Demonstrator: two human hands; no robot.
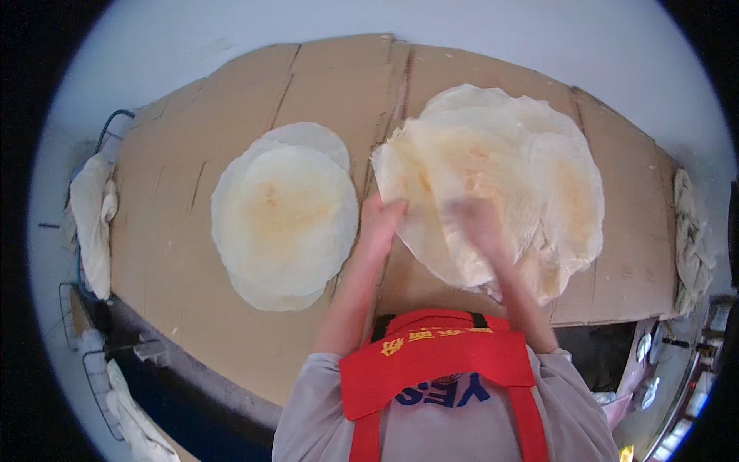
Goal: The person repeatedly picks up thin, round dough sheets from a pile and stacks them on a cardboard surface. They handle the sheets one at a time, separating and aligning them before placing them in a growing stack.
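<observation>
A red apron bib is hanging nearest, at the person's chest. Above it, the left hand is pinching the near-left edge of the top flatbread on the right-hand pile. The right hand, blurred, is lying flat on that sheet, fingers spread. A second stack of flatbreads is sitting well left on the cardboard-covered table, cloths lying at its edges.

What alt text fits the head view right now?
Both hands work a loose pile of thin flatbreads on a cardboard-covered table: left hand at its edge, right hand blurred on top. A neater stack of flatbreads lies left.
</observation>
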